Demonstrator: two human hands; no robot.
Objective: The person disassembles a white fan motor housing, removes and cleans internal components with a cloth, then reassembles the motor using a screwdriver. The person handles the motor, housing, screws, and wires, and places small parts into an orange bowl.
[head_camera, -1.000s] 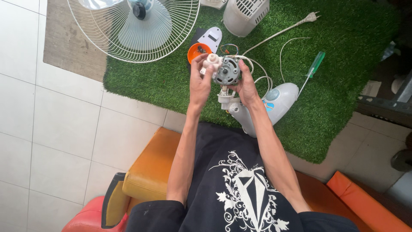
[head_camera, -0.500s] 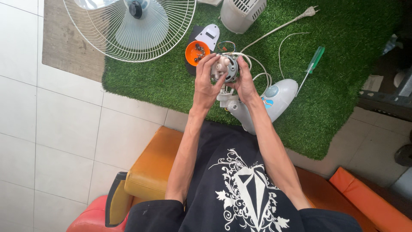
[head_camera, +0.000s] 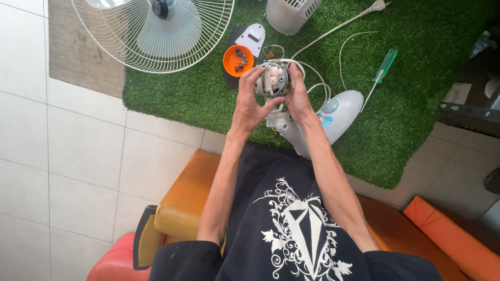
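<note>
together, both hands grip a round grey metal fan motor (head_camera: 272, 80) held above the green artificial grass mat (head_camera: 416, 119): left hand (head_camera: 249, 104) cups its left side, right hand (head_camera: 297, 93) its right. just beyond lie a small orange plastic bowl of screws (head_camera: 238, 60), a white wire fan guard (head_camera: 156, 31) and a green-handled screwdriver (head_camera: 383, 70).

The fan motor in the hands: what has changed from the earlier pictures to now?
Little changed. Both hands still hold the fan motor; the left hand has spread its fingers over the motor's left side, and the right hand keeps its grip. The orange bowl, green screwdriver and fan grille stayed where they were on the green mat.
</note>
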